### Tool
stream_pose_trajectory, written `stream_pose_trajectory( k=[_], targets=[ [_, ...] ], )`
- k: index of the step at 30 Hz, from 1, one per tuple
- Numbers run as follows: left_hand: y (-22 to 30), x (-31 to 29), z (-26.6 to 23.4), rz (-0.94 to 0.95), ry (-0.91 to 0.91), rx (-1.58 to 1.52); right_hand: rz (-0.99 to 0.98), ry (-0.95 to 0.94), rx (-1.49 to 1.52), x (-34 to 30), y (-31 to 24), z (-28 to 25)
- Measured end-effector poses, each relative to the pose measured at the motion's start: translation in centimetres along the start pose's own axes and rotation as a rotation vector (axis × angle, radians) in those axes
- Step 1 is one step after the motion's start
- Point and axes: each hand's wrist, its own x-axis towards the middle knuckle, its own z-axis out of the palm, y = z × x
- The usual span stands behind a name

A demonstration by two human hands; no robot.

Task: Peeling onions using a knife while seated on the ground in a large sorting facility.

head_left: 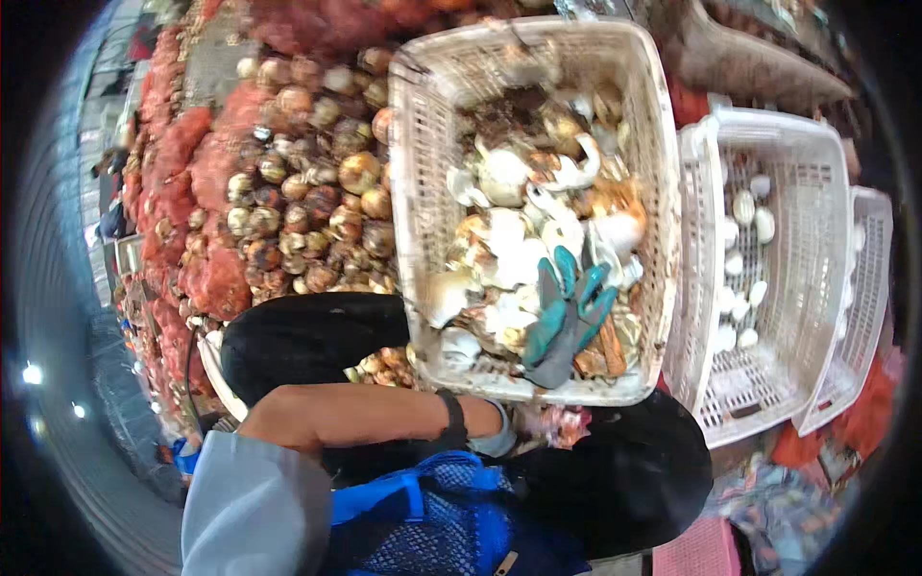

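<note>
My left forearm crosses from the lower left over my lap, with a dark band at the wrist. A grey cuff covers the start of my left hand [495, 432]; its fingers do not show, and a blurred pink and white thing [564, 424] lies beside it. Directly ahead, a dirty white plastic basket [413, 206] rests tilted against my legs. Inside are peeled white onions [504, 178], skins and trimmings. A teal and grey work glove [569, 322] lies on top near the basket's near edge, fingers pointing away. My right hand is out of view.
Unpeeled onions [312, 197] are heaped left of the basket, beside red mesh sacks [216, 269]. To the right, a white crate [778, 384] holds several small white bulbs, with another crate [869, 288] beyond. A pink plastic container [696, 549] stands at the lower right.
</note>
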Motion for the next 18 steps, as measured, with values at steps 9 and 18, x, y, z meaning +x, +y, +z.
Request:
stream_pose_trajectory(
  k=[9,18],
  targets=[
    [4.2,-8.6,-3.4,0.045,0.099,0.046,-0.366,0.212,-0.076,-12.6,-9.4,16.7],
    [7.5,-23.8,-7.3,0.199,1.171,-0.136,-0.702,0.615,-0.306,-29.6,-20.9,15.4]
  ],
)
